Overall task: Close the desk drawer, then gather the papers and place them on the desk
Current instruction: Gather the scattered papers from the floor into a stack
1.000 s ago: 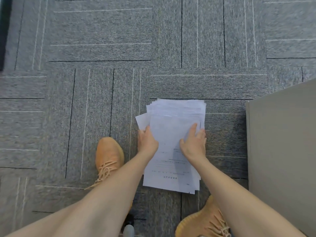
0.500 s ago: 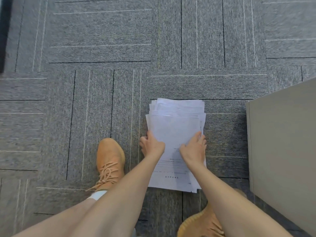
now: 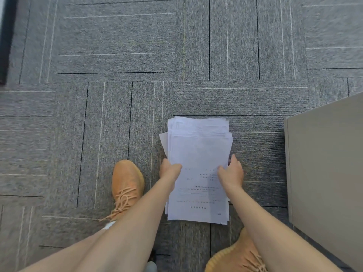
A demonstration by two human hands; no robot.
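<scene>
A stack of white printed papers lies on the grey carpet in front of me, its sheets slightly fanned at the far end and left edge. My left hand grips the stack's left edge, thumb on top. My right hand holds the right edge, fingers curled around the side. The desk's grey side panel stands to the right of the papers. No drawer is in view.
Grey carpet tiles cover the floor all around. My orange shoes sit at the left and at the bottom right of the stack. A dark strip runs along the far left edge.
Both hands slid from the top of the sheets out to the stack's two side edges and closed on them. The loose sheets have been squared into a tighter pile.
</scene>
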